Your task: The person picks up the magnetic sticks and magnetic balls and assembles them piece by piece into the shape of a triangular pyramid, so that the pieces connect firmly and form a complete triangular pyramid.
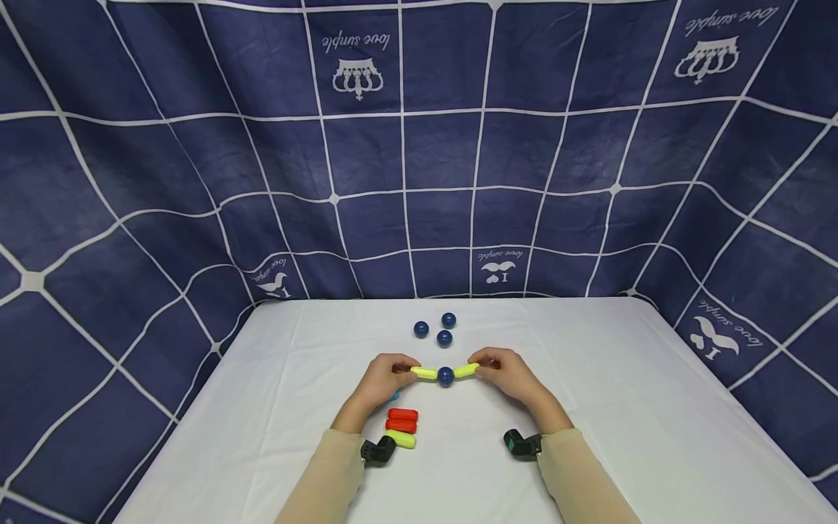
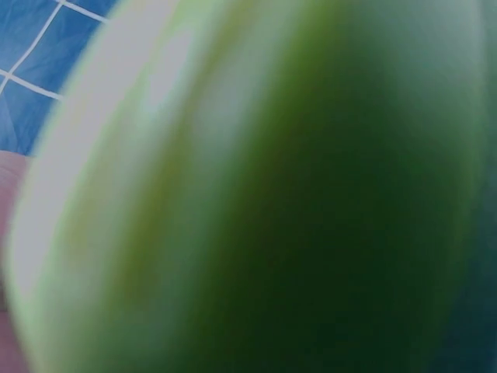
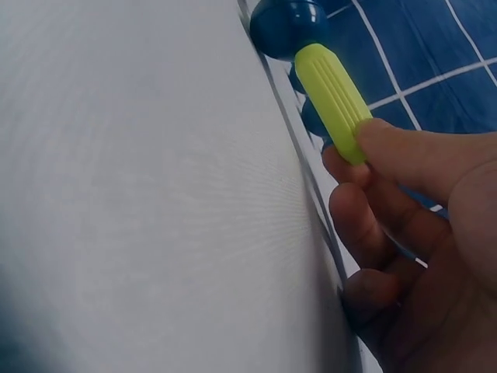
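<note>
On the white table (image 1: 589,407), the left hand (image 1: 382,380) pinches the outer end of a yellow stick (image 1: 424,372) with curled fingers. Its inner end meets a blue ball (image 1: 446,376) at the centre. Right of the ball, a second yellow stick (image 1: 466,370) is pinched by the right hand (image 1: 507,372). Three loose blue balls (image 1: 444,338) lie just behind; two red sticks (image 1: 402,420) lie near the left wrist.

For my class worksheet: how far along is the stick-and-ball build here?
Done: one blue ball sits joined between two yellow sticks. In hand: the left hand and right hand each pinch a stick's outer end. Left: three loose blue balls behind, and two red sticks plus one yellow stick near the left wrist, all unattached.
</note>
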`<state>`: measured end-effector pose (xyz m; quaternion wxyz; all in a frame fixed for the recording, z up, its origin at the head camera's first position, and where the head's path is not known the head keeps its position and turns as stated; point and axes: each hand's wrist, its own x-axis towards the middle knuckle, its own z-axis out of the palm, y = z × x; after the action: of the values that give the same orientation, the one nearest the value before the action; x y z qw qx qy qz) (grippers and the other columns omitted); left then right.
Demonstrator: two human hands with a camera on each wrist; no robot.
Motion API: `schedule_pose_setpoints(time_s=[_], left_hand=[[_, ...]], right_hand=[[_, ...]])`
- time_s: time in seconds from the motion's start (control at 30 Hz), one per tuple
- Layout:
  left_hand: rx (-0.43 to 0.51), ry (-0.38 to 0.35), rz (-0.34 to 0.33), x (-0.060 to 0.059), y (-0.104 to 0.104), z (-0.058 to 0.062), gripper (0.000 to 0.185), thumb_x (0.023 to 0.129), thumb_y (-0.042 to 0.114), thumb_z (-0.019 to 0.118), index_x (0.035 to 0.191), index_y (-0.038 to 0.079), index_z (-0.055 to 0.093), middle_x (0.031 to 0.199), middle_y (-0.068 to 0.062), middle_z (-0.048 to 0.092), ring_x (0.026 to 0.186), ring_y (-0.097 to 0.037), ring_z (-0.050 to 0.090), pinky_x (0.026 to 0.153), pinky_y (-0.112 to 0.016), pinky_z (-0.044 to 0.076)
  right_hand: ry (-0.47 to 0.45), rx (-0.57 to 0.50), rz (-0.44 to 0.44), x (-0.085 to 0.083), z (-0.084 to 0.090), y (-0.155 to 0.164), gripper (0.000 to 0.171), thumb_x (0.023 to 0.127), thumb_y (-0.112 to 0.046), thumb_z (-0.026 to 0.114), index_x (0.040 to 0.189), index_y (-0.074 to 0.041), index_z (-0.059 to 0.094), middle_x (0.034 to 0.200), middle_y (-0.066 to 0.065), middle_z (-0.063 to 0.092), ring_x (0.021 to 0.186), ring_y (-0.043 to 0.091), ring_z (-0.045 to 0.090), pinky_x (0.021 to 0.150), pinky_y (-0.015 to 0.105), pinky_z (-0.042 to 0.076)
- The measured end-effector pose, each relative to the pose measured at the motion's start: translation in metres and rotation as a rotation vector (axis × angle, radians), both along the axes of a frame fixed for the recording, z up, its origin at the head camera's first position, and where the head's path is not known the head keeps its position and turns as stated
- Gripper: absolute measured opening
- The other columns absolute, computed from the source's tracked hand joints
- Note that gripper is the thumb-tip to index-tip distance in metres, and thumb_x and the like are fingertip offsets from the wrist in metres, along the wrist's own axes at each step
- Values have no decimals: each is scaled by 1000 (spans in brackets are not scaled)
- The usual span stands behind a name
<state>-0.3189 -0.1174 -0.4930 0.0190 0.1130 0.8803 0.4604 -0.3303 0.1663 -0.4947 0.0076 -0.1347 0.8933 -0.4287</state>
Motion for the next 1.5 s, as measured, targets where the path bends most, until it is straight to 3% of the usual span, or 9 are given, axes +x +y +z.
schedule_pose_setpoints(time_s=[0.33, 0.57, 0.77, 0.93, 1.5], left_hand=[[15, 30, 35, 0, 4, 0, 23, 91, 6, 69, 112, 13, 74, 77, -2, 68, 67, -11, 55, 61, -24, 45], [-4, 43, 67, 2, 10, 2, 30, 89, 4, 66, 117, 13, 72, 76, -1, 70, 64, -11, 53, 59, -22, 42], [-44, 61, 73, 4, 14, 3, 25, 89, 10, 71, 113, 15, 73, 82, -1, 70, 69, -12, 54, 65, -25, 44], [-104, 69, 15, 6, 16, 4, 29, 89, 16, 74, 118, 17, 72, 88, 0, 67, 77, -13, 55, 72, -28, 45], [-180, 52, -53, 5, 20, 4, 39, 93, 17, 69, 132, 18, 65, 99, 0, 64, 79, -15, 51, 70, -27, 42]], right_hand=[[-38, 8, 170, 6, 5, 2, 19, 90, -13, 72, 106, -22, 76, 97, -2, 70, 84, 16, 56, 76, 28, 46], [-49, -8, 234, 7, 6, -1, 17, 91, -14, 71, 106, -19, 76, 98, 0, 72, 87, 15, 57, 79, 26, 47], [-23, 10, 213, 8, 3, -5, 17, 88, -14, 74, 104, -20, 76, 93, -2, 69, 83, 13, 54, 76, 24, 45], [-20, 20, 198, 9, 2, -7, 17, 87, -15, 75, 102, -22, 76, 90, -5, 66, 82, 13, 53, 74, 24, 43], [24, 3, 171, 9, -5, -11, 19, 87, -19, 77, 102, -29, 76, 91, -7, 67, 84, 14, 55, 75, 25, 45]])
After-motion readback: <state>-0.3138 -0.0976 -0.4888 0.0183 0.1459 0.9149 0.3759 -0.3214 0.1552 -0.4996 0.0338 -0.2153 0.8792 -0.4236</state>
